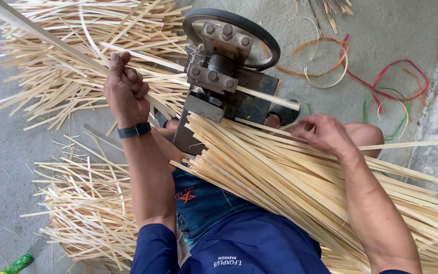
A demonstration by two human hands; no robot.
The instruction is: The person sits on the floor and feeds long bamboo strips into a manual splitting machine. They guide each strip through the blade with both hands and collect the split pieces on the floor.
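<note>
We pull bamboo strip (57, 43) through splitter (219, 71), left hand (126, 91) fisted around it; right hand (323, 133) loosely pinches bundle (305, 177), next strip needs feeding.

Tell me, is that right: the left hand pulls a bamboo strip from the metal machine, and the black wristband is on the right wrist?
Not quite. In the head view the black wristband sits on the left wrist. The left hand does grip a bamboo strip at the metal machine.
</note>
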